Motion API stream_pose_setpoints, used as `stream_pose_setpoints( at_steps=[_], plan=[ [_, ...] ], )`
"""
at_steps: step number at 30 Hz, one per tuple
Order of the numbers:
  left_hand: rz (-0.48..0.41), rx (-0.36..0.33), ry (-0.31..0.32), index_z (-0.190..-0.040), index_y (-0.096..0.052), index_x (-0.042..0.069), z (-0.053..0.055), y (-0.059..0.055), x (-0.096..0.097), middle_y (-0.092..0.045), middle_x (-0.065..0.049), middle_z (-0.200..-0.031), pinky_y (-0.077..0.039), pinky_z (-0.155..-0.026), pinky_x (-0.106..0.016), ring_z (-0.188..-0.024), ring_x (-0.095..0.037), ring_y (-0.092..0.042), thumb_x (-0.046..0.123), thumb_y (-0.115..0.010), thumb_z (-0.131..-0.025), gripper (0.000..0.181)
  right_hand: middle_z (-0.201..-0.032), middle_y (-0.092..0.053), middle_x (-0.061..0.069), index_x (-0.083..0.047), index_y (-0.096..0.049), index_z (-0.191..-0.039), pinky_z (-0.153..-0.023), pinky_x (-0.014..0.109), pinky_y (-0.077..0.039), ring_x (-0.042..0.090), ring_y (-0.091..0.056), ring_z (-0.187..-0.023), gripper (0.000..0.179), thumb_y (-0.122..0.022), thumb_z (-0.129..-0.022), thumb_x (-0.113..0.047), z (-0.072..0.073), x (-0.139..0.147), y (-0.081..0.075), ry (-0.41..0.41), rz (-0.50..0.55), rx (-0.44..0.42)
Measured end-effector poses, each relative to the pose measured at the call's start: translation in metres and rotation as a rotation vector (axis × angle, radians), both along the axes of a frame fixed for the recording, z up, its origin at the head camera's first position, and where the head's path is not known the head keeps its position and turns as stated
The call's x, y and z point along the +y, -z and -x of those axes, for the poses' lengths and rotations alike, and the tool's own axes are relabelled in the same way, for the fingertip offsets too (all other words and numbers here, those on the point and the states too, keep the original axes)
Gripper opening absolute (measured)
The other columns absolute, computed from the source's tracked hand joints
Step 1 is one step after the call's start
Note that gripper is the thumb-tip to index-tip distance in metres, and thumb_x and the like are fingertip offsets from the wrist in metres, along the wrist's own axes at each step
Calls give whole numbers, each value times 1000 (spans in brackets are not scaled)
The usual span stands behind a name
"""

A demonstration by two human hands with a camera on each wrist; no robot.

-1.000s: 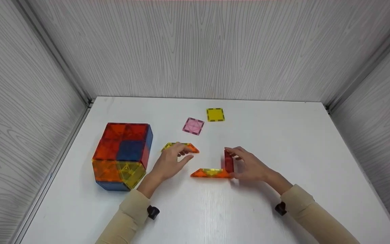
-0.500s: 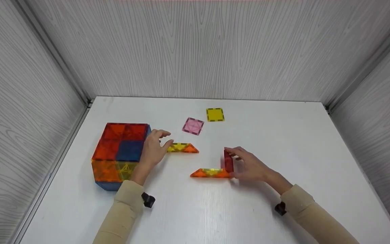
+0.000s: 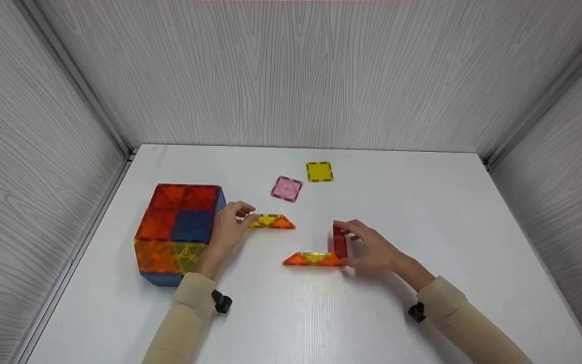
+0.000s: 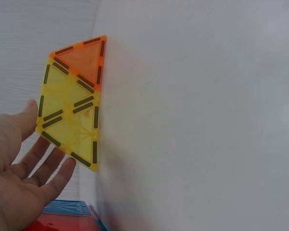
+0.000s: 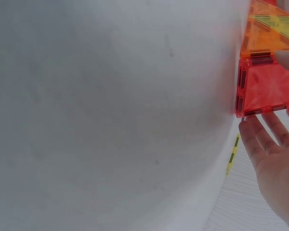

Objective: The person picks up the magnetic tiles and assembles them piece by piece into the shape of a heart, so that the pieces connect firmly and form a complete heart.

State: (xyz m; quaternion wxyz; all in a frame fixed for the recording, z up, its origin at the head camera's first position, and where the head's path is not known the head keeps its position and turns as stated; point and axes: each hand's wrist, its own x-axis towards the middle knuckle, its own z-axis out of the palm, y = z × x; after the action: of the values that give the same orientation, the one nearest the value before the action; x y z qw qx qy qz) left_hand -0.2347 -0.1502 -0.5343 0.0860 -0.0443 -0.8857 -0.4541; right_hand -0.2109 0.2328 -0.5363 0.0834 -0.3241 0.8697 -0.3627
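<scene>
My left hand (image 3: 229,222) pinches the left end of a standing strip of triangular magnetic tiles (image 3: 271,221). In the left wrist view that strip shows two yellow triangles (image 4: 70,125) and an orange triangle (image 4: 84,60); the thumb is at one edge, the fingers at the slanted end. On the right, my right hand (image 3: 374,247) holds an upright red square magnetic tile (image 3: 340,241) between thumb and fingers. The red tile meets a second standing strip, orange and yellow (image 3: 313,259), at a corner; the thumb lies by that joint in the right wrist view.
A large block built of red, orange, blue and yellow tiles (image 3: 170,222) stands at the left, close beside the left hand. Farther back, a pink square tile (image 3: 287,188) and a yellow square tile (image 3: 320,172) lie flat on the white table (image 3: 412,197).
My left hand has moved left from above the far strip to its left end, and its thumb and fingers have closed there. The right hand stays on the red tile.
</scene>
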Motion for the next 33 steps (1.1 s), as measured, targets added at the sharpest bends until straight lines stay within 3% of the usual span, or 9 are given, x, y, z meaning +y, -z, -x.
stream_pose_setpoints(
  at_steps=[5,10,33],
  plan=[
    [9,7,8,-106,-77,4,-1,0,1,-74,-16,-106,-62,-92,-47,-100,-30,-71,14,-79,-94,15,-141,-60,12,-6,-43,-159,-108,54,-56,34,-61,-130,84,-84,-88,-22,0,0,-1,-8,3,10],
    [24,-43,30,-107,-76,8,1,-1,8,-74,-13,-110,-61,-96,-44,-103,-27,-69,15,-75,-98,11,-141,-61,10,-8,-43,-160,-108,54,-56,33,-61,-130,85,-85,-87,-25,1,1,0,0,-9,13],
    [20,-75,208,-104,-76,11,-3,-4,65,-72,-8,-104,-60,-90,-39,-95,-20,-68,15,-73,-100,7,-144,-61,13,-6,-43,-159,-108,55,-55,36,-61,-132,84,-85,-88,-22,7,-1,-3,-11,2,-17]
  ],
)
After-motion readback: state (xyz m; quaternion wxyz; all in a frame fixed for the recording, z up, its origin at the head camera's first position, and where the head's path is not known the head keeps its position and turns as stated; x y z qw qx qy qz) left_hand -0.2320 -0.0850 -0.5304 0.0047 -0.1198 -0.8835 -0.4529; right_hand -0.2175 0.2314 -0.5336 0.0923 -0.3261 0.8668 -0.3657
